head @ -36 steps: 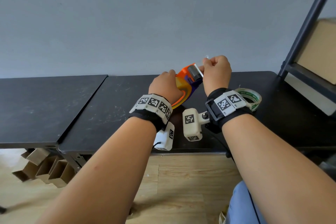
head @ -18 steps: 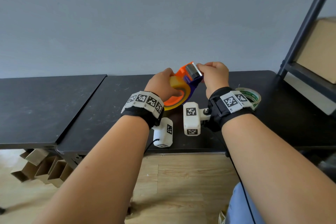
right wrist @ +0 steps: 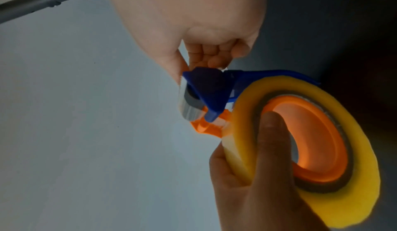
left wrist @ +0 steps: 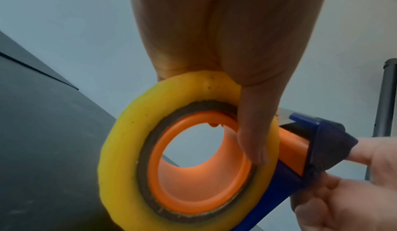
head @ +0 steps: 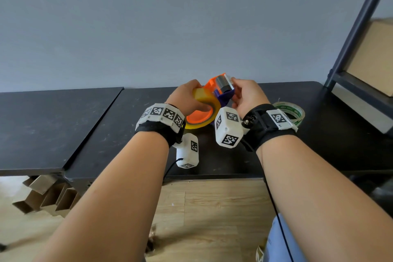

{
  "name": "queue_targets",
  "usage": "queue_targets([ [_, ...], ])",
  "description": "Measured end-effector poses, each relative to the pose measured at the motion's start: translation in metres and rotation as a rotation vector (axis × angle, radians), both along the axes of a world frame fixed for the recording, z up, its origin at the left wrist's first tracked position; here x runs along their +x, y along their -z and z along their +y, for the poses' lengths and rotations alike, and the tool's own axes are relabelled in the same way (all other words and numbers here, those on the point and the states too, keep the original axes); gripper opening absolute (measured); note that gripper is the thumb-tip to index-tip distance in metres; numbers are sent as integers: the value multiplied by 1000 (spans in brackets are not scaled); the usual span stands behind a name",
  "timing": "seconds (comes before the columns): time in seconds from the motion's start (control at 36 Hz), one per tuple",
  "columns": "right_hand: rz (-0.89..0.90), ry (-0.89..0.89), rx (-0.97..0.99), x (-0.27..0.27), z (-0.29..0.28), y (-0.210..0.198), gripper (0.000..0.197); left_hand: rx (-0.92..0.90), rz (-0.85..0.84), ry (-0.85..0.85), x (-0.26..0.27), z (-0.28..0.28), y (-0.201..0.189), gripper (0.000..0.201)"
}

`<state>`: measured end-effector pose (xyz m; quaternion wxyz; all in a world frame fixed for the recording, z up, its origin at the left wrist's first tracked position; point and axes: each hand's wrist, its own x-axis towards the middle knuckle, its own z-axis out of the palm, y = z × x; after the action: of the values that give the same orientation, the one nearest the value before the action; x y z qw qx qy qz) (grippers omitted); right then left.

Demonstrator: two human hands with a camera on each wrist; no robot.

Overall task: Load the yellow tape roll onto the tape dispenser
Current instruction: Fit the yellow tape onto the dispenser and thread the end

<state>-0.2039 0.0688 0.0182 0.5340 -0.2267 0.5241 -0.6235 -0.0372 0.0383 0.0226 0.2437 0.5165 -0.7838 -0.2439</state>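
Fingers point(left wrist: 251, 132) of left hand point(head: 187, 100) clamp yellow translucent tape roll point(left wrist: 120, 149) seated on orange-and-blue plastic tape dispenser point(right wrist: 212, 90); right hand point(head: 247, 97) pinches its cutter end, where the tape tail may slip free.

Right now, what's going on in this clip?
A person is loading a yellow tape roll onto an orange and blue tape dispenser, held above a black table. The left hand grips the roll, thumb across its face; the roll already sits around the dispenser's orange hub. The right hand pinches the tape's free end at the roller and cutter end. A second, green-printed tape roll lies on the table, untouched.
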Motion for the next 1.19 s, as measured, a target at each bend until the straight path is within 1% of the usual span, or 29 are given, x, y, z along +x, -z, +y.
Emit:
queue_targets([
  [0.08,8,11,13,4,1,-1,34,-4,-1,9,0,1,0,44],
  [0.19,-25,13,53,0,-6,8,43,-13,-11,27,-1,2,1,47],
  [0.28,-61,6,63,-1,-4,7,42,-14,-7,36,-2,3,0,51],
  [0.33,-81,11,66,0,1,3,38,-13,-9,41,-2,3,0,50],
  [0.39,-70,28,82,-2,4,2,33,-18,-18,45,-2,3,-1,50],
  [0.44,-15,54,134,-6,4,4,23,-24,-16,47,-1,3,-1,51],
  [0.47,-19,68,142,-8,3,5,21,-27,-14,46,-1,3,0,52],
  [0.5,-21,81,144,-10,2,8,26,-29,-13,43,0,2,0,53],
  [0.53,26,94,166,-10,1,11,30,-30,-11,40,0,2,0,53],
  [0.58,64,75,241,-9,2,14,30,-27,-4,32,2,2,-1,54],
  [0.61,55,57,255,-7,2,16,28,-24,-1,31,3,2,-1,54],
  [0.67,81,14,231,-2,2,13,28,-20,3,32,5,1,-1,55],
  [0.75,152,-53,197,6,3,4,39,-17,3,43,6,2,-2,55],
  [0.78,221,-82,176,9,4,2,40,-12,3,48,6,2,-3,56],
  [0.81,275,-96,153,10,4,2,35,-6,2,54,6,2,-3,56],
  [0.86,352,-131,126,11,6,2,20,7,-4,64,6,2,-4,56],
  [0.89,391,-150,119,11,5,4,17,12,-7,71,6,2,-5,55],
  [0.97,512,-209,92,10,5,6,21,24,-30,89,4,1,-7,56],
  [1.03,622,-244,85,9,4,8,20,20,-59,90,3,0,-8,60],
  [1.08,733,-277,87,8,1,10,26,16,-91,84,3,-2,-10,64],
  [1.11,787,-293,85,8,0,11,26,17,-102,81,3,-3,-10,65],
  [1.19,878,-317,100,7,-3,14,25,16,-135,77,3,-5,-12,65],
])
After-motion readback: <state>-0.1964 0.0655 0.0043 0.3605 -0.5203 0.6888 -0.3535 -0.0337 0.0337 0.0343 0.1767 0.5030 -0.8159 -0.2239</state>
